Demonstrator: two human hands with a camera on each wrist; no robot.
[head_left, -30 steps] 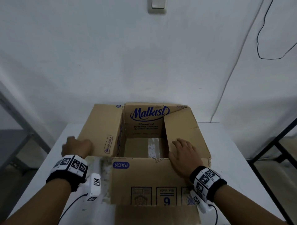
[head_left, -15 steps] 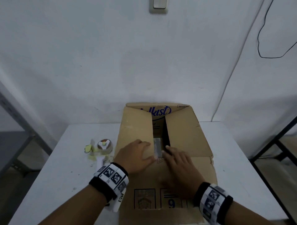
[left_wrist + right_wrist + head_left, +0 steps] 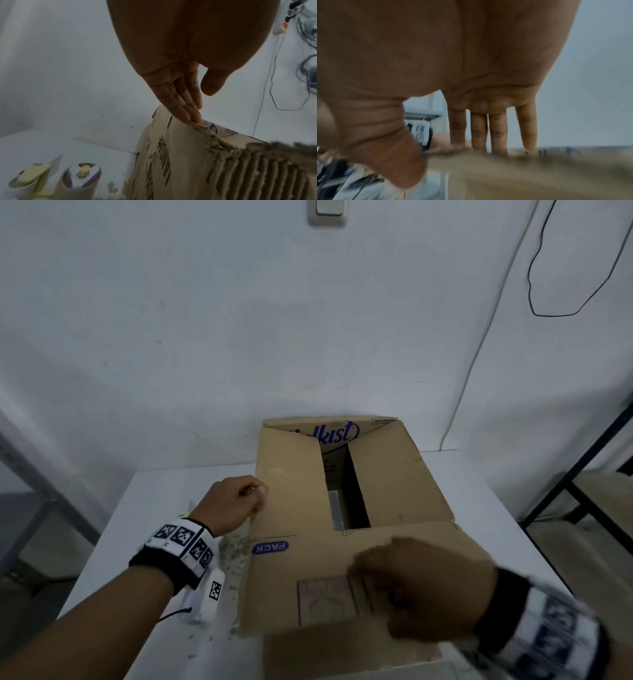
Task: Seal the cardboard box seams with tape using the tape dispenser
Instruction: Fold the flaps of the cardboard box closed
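The tape dispenser (image 3: 56, 180) lay on the bench (image 3: 113, 570) just left of the box (image 3: 394, 487), nearest the left hand (image 3: 229, 505), fingers relaxed and empty; the right hand (image 3: 421, 587) pressed flat on the near flap.

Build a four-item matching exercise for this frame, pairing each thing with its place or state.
Things:
1. left hand
2. right hand
3. tape dispenser
4. cardboard box

Places or states:
A. on the table, left of the box
B. top partly open, a gap between the side flaps
C. straight fingers at the box's left edge
D. over the near flap, blurred

Pairs: 1-C, 2-D, 3-A, 4-B
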